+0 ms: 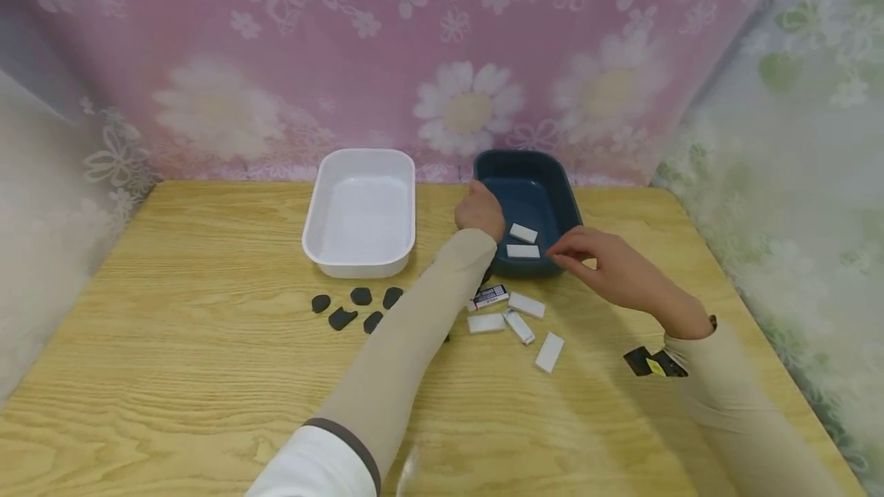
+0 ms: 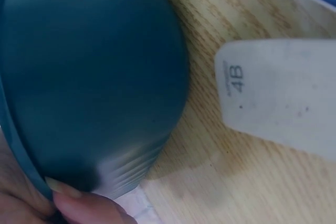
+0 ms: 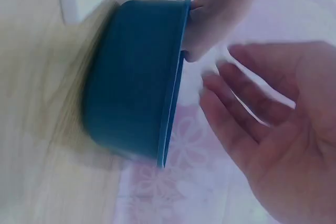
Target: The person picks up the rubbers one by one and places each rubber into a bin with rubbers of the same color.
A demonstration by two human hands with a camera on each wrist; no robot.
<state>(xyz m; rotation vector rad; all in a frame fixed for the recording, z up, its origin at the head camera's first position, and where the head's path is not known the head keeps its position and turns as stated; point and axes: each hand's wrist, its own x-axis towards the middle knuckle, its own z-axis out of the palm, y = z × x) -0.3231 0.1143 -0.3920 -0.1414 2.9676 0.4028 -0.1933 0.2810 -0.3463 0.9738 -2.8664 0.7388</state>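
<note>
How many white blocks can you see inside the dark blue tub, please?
2: the farther white block and the nearer white block, both toward the near end of the dark blue tub. Others could be hidden behind the left hand.

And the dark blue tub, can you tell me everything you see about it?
The dark blue tub looks like smooth plastic, with rounded corners and a thin rim. It stands open side up on the wood-grain table, right of the white tub, with two white erasers inside. The left hand grips its rim.
</note>
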